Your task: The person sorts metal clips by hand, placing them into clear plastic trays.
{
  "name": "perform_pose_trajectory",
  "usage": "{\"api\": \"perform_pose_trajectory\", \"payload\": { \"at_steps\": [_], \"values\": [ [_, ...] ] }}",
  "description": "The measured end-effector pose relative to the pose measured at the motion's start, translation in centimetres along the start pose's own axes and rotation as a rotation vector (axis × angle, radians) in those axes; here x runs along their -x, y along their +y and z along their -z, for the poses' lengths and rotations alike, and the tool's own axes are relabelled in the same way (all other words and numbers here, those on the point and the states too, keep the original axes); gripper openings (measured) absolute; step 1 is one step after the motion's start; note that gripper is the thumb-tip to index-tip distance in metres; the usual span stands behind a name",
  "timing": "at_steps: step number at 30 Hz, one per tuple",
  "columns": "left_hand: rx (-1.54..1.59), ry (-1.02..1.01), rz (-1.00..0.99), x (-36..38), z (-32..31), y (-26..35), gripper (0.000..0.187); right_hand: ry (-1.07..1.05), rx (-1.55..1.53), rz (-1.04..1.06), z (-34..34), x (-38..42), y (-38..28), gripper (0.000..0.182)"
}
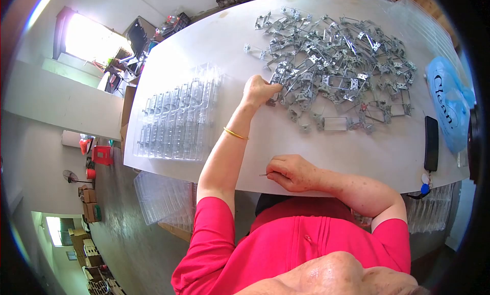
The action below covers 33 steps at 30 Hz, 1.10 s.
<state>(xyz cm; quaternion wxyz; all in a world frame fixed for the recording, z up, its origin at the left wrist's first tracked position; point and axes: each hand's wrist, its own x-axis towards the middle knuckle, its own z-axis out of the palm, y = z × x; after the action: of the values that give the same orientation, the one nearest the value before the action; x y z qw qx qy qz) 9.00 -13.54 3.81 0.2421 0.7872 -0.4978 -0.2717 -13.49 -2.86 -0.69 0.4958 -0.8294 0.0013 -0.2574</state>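
Note:
A large heap of silvery metal bracket parts (326,60) lies across the far and right part of the white table (245,142). My left hand (260,90) is at the heap's left edge, its fingers closed around a part there that they mostly hide. Near the table's front edge rests my right hand (293,172), curled, with a thin metal piece (263,175) sticking out to the left from its fingers. On the left side of the table a clear plastic tray (178,113) holds rows of metal parts.
A blue plastic bag (449,103) and a black phone (431,143) lie at the right edge. Clear plastic sheets or trays (429,27) are at the far right corner. More clear trays (163,198) sit below the table's front left edge.

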Motion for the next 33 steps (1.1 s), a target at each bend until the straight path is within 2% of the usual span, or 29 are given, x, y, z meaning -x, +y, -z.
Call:
{"api": "perform_pose_trajectory", "payload": {
  "at_steps": [5, 7, 11, 17, 20, 21, 23, 24, 25, 26, 27, 29, 31, 33],
  "values": [
    [0.06, 0.089, -0.047, 1.4, -0.4, 0.2, 0.041, -0.017, 0.007, -0.01, -0.1, 0.0, 0.1, 0.008],
    [-0.018, 0.287, -0.152, 1.8, -1.0, 0.2, 0.045, -0.017, 0.012, -0.016, -0.1, 0.0, 0.0, 0.008],
    [0.026, 0.33, -0.199, 3.3, -1.0, 1.3, 0.052, -0.009, 0.015, -0.026, 0.1, 0.0, 0.0, 0.009],
    [0.177, 0.27, -0.172, 5.4, -0.5, 1.1, 0.044, 0.038, -0.113, -0.17, 1.2, 0.3, -0.4, 0.011],
    [0.295, 0.223, -0.191, 6.5, -1.0, 0.1, 0.039, 0.416, -0.257, -0.135, 2.0, 0.0, -0.3, 0.006],
    [0.261, 0.227, -0.245, 7.1, -1.2, 0.1, 0.038, 0.415, -0.257, -0.141, 2.6, -0.3, -0.2, 0.006],
    [0.243, 0.218, -0.302, 8.2, -1.7, 0.3, 0.036, 0.708, -0.11, -0.115, 4.4, -0.9, 0.3, 0.005],
    [0.205, 0.242, -0.398, 8.6, -2.1, 0.3, 0.036, 0.709, -0.1, -0.128, 5.5, -1.3, 0.5, 0.005],
    [0.167, 0.266, -0.493, 8.9, -2.4, 0.3, 0.037, 0.827, 0.034, -0.062, 6.8, -1.7, 0.6, 0.005],
    [0.179, 0.257, -0.494, 9.3, -2.6, 0.4, 0.037, 0.939, 0.171, 0.008, 7.7, -1.9, 0.8, 0.006],
    [0.164, 0.243, -0.538, 9.6, -2.7, 0.5, 0.038, 0.938, 0.181, -0.001, 8.0, -1.8, 1.0, 0.006],
    [0.159, 0.226, -0.584, 10.1, -3.0, 0.7, 0.04, 0.982, 0.012, -0.162, 8.7, -1.4, 1.4, 0.01],
    [0.169, 0.17, -0.643, 10.4, -3.3, 0.6, 0.041, 0.956, 0.014, -0.197, 9.0, -1.0, 1.7, 0.011],
    [0.165, 0.169, -0.643, 10.5, -3.6, 0.4, 0.041, 0.889, -0.169, -0.247, 8.9, -1.0, 1.1, 0.01]
  ]
}}
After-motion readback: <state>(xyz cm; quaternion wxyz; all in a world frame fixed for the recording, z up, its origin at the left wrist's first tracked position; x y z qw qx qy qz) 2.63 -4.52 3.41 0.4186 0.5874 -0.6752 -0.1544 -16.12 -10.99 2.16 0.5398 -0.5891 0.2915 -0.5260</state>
